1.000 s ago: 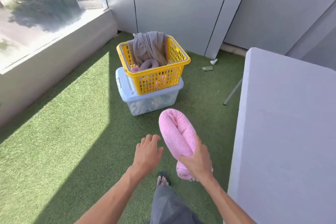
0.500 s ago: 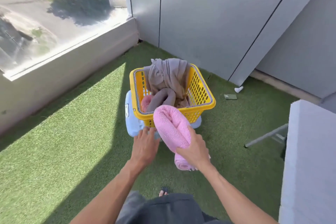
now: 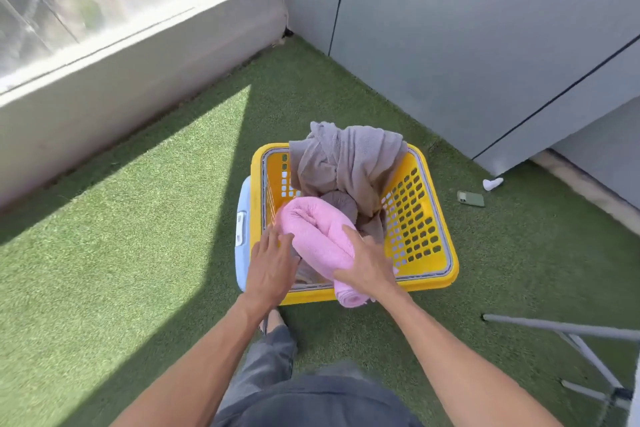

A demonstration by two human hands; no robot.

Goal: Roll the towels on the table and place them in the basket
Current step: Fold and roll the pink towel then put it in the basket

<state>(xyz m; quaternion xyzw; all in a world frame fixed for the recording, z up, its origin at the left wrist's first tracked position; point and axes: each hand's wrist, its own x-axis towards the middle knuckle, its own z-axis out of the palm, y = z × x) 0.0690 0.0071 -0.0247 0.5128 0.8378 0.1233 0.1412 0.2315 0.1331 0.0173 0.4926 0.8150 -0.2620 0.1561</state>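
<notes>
A rolled pink towel point(image 3: 317, 234) lies bent over the near rim of the yellow basket point(image 3: 424, 250), its far end inside and its near end hanging outside. My right hand point(image 3: 369, 265) grips the roll from above near that rim. My left hand point(image 3: 272, 265) has straight fingers and touches the towel's left side at the basket's near left corner. A loose grey towel point(image 3: 346, 163) is draped over the basket's far rim, and a rolled grey one point(image 3: 341, 201) lies inside beyond the pink roll.
The basket sits on a pale blue lidded bin point(image 3: 241, 236) on green artificial grass. A green phone point(image 3: 470, 199) and a small white object point(image 3: 492, 183) lie to the right. Grey table legs point(image 3: 568, 336) stand at lower right. A low wall with glass runs along the left.
I have stepped up to the basket. My right hand brought the pink roll forward and down over its near rim, and my left hand moved in against the towel.
</notes>
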